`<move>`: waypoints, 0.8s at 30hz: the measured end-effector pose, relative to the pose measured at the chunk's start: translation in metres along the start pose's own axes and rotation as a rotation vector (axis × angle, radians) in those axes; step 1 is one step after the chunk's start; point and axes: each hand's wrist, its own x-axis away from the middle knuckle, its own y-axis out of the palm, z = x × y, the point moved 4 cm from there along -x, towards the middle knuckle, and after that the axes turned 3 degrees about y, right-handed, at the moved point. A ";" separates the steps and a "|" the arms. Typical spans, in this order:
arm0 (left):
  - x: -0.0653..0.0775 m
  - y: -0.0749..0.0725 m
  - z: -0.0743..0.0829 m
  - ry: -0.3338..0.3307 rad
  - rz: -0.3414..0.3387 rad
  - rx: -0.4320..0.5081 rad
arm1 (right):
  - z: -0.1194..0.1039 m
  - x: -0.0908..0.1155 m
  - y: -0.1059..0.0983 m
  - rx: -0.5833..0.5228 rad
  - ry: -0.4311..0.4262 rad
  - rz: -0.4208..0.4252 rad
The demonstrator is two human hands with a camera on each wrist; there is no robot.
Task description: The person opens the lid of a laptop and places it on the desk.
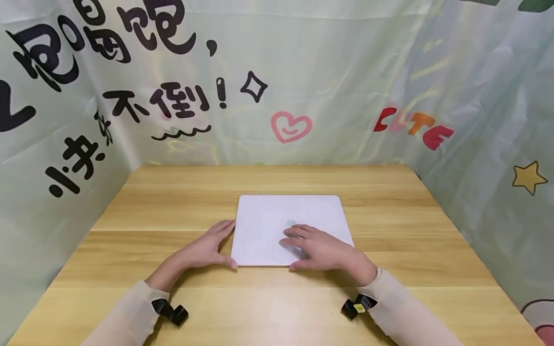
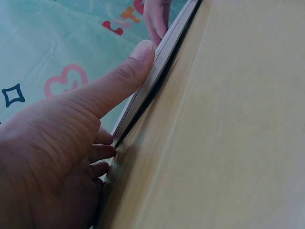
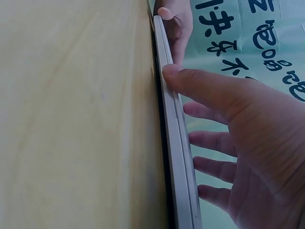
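A closed silver laptop (image 1: 264, 230) lies flat on the wooden table, with a faint logo on its lid partly behind the right fingers. My left hand (image 1: 207, 247) is at its left side, thumb by the front corner and fingers along the edge. In the left wrist view, the left thumb (image 2: 126, 74) lies against the laptop's thin front edge. My right hand (image 1: 322, 247) is over the right part of the lid, fingers spread. Its thumb (image 3: 205, 83) touches the front edge, where a seam between lid and base shows in the right wrist view.
The wooden table (image 1: 173, 206) extends around the laptop on all sides. A pale printed cloth (image 1: 337, 67) with lettering, a heart and a star encloses the back and both sides. Black devices (image 1: 170, 311) are strapped at both sleeve cuffs.
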 end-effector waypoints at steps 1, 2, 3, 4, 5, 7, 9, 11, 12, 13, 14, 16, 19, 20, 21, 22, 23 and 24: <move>0.000 0.000 0.001 0.001 0.000 -0.002 | 0.000 0.000 0.000 0.006 -0.004 0.008; 0.000 0.000 0.001 0.005 0.003 -0.003 | -0.001 0.000 0.001 0.016 -0.007 0.015; 0.001 -0.001 0.002 0.010 0.004 -0.003 | -0.001 0.000 0.002 0.029 -0.014 0.022; 0.001 -0.002 0.003 0.011 0.003 -0.003 | -0.001 0.000 0.002 0.040 -0.017 0.025; 0.001 -0.002 0.004 0.012 0.000 -0.001 | -0.001 -0.001 0.002 0.051 -0.021 0.027; 0.001 -0.003 0.005 0.012 -0.006 0.001 | -0.001 -0.002 0.002 0.072 -0.029 0.026; 0.002 -0.004 0.005 0.010 -0.015 0.001 | -0.002 -0.003 0.002 0.091 -0.041 0.021; 0.002 -0.004 0.004 0.007 -0.023 -0.002 | -0.002 -0.003 0.001 0.102 -0.048 0.018; 0.001 -0.004 0.004 0.010 -0.023 -0.005 | -0.003 -0.004 0.000 0.107 -0.052 0.020; 0.001 -0.004 0.004 0.013 -0.023 -0.008 | -0.003 -0.004 0.000 0.109 -0.054 0.021; 0.001 -0.004 0.003 0.017 -0.023 -0.009 | -0.003 -0.004 -0.001 0.110 -0.056 0.023; 0.000 -0.005 0.003 0.022 -0.022 -0.009 | -0.003 -0.005 -0.002 0.115 -0.060 0.029; 0.000 -0.005 0.003 0.019 -0.030 0.004 | -0.005 -0.004 -0.002 0.126 -0.072 0.035; 0.001 -0.005 0.003 0.016 -0.034 0.006 | -0.006 -0.004 -0.003 0.132 -0.080 0.038; 0.001 -0.005 0.003 0.013 -0.039 0.007 | -0.006 -0.004 -0.003 0.138 -0.087 0.041; 0.001 -0.005 0.003 0.011 -0.042 0.007 | -0.007 -0.004 -0.003 0.142 -0.093 0.044; 0.001 -0.004 0.003 0.009 -0.044 0.006 | -0.008 -0.004 -0.003 0.147 -0.099 0.048; 0.001 -0.004 0.003 0.010 -0.045 0.005 | -0.008 -0.004 -0.003 0.152 -0.104 0.051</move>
